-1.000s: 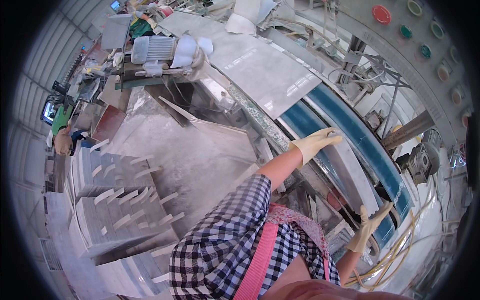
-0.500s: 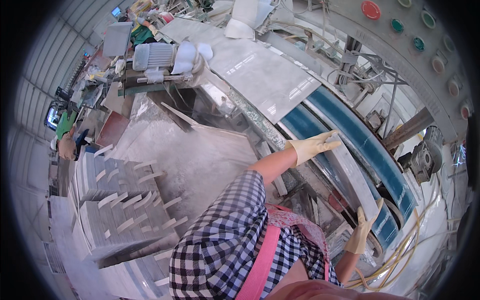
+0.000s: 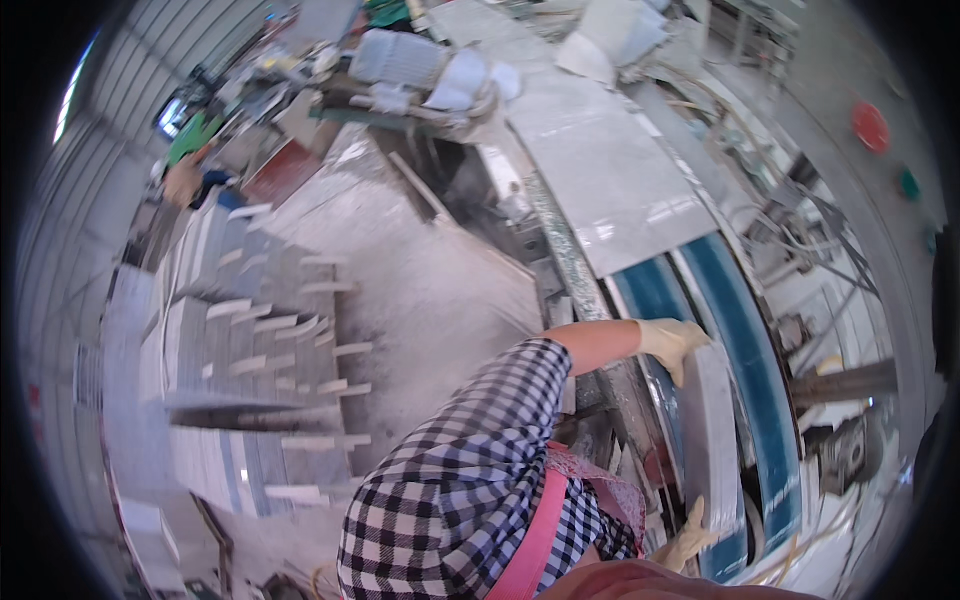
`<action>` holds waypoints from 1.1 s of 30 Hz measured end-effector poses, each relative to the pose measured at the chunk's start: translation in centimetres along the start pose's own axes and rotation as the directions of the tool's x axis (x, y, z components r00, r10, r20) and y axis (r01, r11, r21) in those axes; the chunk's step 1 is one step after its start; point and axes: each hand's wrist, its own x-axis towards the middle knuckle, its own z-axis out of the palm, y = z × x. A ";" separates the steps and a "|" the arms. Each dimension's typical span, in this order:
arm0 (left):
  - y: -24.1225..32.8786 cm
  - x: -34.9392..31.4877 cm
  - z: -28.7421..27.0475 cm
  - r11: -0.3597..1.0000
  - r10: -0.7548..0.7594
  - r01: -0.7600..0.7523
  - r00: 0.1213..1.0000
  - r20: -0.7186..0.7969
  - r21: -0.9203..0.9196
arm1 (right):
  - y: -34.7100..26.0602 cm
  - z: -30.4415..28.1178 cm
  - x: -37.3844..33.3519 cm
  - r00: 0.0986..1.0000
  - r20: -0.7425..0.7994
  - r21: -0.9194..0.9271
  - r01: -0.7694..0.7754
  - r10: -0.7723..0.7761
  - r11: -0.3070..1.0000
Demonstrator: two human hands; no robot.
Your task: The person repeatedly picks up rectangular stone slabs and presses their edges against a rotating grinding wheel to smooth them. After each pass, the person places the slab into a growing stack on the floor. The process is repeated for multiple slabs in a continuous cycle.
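A long, thick grey stone strip (image 3: 711, 435) is in my gloved hands above the blue conveyor belts (image 3: 735, 350). My left hand (image 3: 674, 346) wears a cream rubber glove and is closed on the far end of the strip. At the near end, my right hand (image 3: 688, 540), gloved alike, grips the strip; some of its fingers are hidden by it. Beyond my left hand a wide, glossy grey slab (image 3: 620, 180) lies flat along the line.
Stacks of grey stone slabs (image 3: 235, 350) with small spacer strips stand at left. A dusty motor (image 3: 400, 62) sits at the far side. A control panel with a red button (image 3: 870, 127) overhangs at right. Another person in green (image 3: 195, 140) is at the far left.
My view has swung toward the left, so the stacks and belts sit further right. The stone strip has turned closer to upright in the picture, still between both hands.
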 end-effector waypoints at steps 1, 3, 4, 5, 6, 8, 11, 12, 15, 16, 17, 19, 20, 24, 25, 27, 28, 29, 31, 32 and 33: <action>0.7 0.1 -0.3 1.000 -0.011 0.011 0.999 -0.032 -0.018 | -0.7 -0.4 -0.2 0.999 0.008 0.021 0.032 -0.032 0.999; 2.1 0.4 -1.0 0.992 -0.045 0.050 0.998 0.047 -0.114 | -2.2 -0.9 -0.3 0.995 0.003 -0.037 0.101 -0.101 0.994; 2.5 0.7 -1.3 0.988 -0.022 0.034 0.997 0.077 -0.150 | -3.0 -1.1 -0.2 1.000 0.004 0.009 0.020 -0.020 1.000; 2.9 1.1 -1.3 0.984 -0.029 0.049 0.993 0.118 -0.169 | -3.6 -1.3 -0.5 1.000 0.015 0.021 0.004 -0.004 1.000; 2.8 1.3 -1.4 0.982 -0.037 0.059 0.992 0.121 -0.181 | -4.4 -1.5 -0.5 1.000 0.019 0.039 0.011 -0.012 0.999; 2.5 1.1 -1.6 0.986 -0.103 0.130 0.969 0.227 -0.107 | -5.8 -1.6 -0.8 0.998 0.057 0.061 0.014 -0.018 0.998; 1.6 -4.0 -2.1 0.926 -0.088 0.208 0.930 0.356 -0.314 | -7.5 -1.3 -0.6 0.988 0.157 0.126 -0.019 -0.001 0.992; 1.8 -7.1 -2.3 0.897 -0.097 0.232 0.934 0.345 -0.375 | -7.7 -1.2 -1.0 0.977 0.211 0.142 -0.041 0.010 0.989; 3.5 -20.8 -2.0 0.767 -0.279 0.174 0.957 -0.076 -0.618 | -7.1 0.1 -3.1 0.875 0.482 0.136 -0.111 0.032 0.985; 4.8 -26.7 -0.7 0.735 -0.412 0.314 0.911 -0.027 -0.601 | -6.4 0.7 -4.9 0.785 0.620 0.170 -0.117 -0.013 0.978; 6.6 -33.2 1.7 0.680 -0.546 0.401 0.836 -0.059 -0.613 | -5.5 1.3 -7.8 0.758 0.651 0.086 -0.121 0.036 0.989; 10.5 -45.2 8.1 0.567 -0.743 0.473 0.648 -0.170 -0.675 | -4.1 3.2 -14.2 0.617 0.785 -0.024 -0.068 0.060 0.997; 12.0 -50.0 11.4 0.511 -0.765 0.359 0.605 -0.222 -0.781 | -3.8 4.6 -17.4 0.540 0.837 -0.092 -0.022 0.089 0.996; 16.6 -64.3 24.6 0.285 -0.941 0.244 0.254 -0.222 -0.927 | -3.6 10.4 -28.3 0.034 0.989 -0.148 0.150 0.145 0.978; 18.2 -67.5 28.1 0.273 -0.962 0.261 0.097 -0.256 -0.926 | -2.5 11.4 -31.3 -0.109 0.983 -0.115 0.250 0.146 0.961; 22.0 -72.8 34.9 0.125 -0.989 0.007 0.083 -0.124 -0.992 | -0.8 13.2 -37.2 -0.254 0.954 -0.045 0.410 0.162 0.911; 23.7 -75.3 37.5 0.193 -0.981 -0.050 -0.042 -0.191 -0.980 | 0.2 14.4 -40.9 -0.257 0.934 -0.099 0.482 0.249 0.871; 25.3 -77.2 39.6 0.200 -0.967 -0.066 -0.175 -0.186 -0.978 | 0.6 15.8 -44.3 -0.312 0.925 -0.046 0.476 0.218 0.878; 29.0 -79.4 42.8 0.365 -0.904 -0.259 -0.328 -0.274 -0.894 | 0.7 17.9 -51.3 -0.421 0.866 0.012 0.556 0.269 0.831; 31.0 -80.4 44.0 0.308 -0.903 -0.301 -0.390 -0.178 -0.903 | 0.5 18.2 -54.4 -0.423 0.861 0.054 0.627 0.282 0.777; 33.0 -81.2 44.9 0.297 -0.892 -0.337 -0.431 -0.134 -0.893 | 0.3 18.5 -57.5 -0.531 0.777 0.073 0.609 0.337 0.789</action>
